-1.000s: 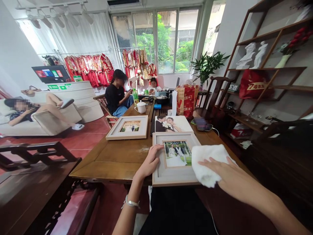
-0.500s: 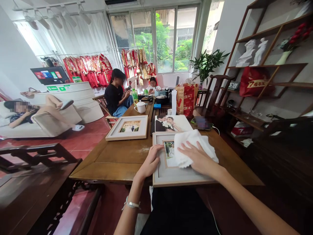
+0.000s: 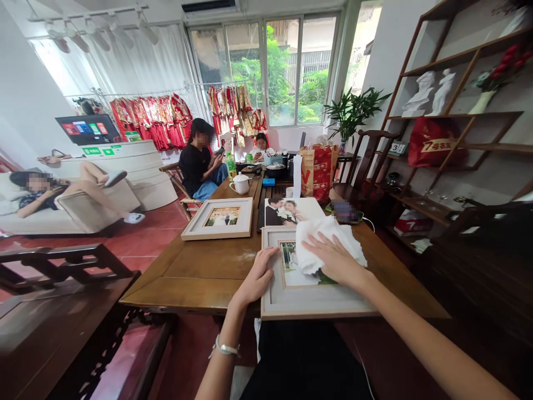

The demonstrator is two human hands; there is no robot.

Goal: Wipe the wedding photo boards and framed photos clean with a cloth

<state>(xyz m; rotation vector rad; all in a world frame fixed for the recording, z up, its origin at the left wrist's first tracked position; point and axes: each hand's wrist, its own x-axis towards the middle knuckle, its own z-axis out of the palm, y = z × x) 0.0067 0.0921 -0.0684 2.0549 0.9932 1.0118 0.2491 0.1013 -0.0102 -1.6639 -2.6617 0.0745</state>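
A pale wooden photo frame point(image 3: 291, 300) with a wedding picture lies flat at the near edge of the wooden table point(image 3: 200, 272). My left hand point(image 3: 255, 278) rests on the frame's left side, fingers spread flat, holding it down. My right hand point(image 3: 339, 258) presses a crumpled white cloth point(image 3: 320, 236) onto the frame's glass, fingers stretched over the cloth. The cloth covers most of the picture's upper right part.
A second framed photo point(image 3: 219, 218) and an unframed wedding print point(image 3: 287, 211) lie further up the table, with a phone point(image 3: 345, 211), a white teapot point(image 3: 240, 182) and a red gift bag point(image 3: 318, 169). Two people sit at the far end; another lies on a sofa point(image 3: 62, 211). Shelves stand right.
My right hand carried the cloth from the frame's right edge leftward and up onto the picture. The left hand stayed on the frame's left side.
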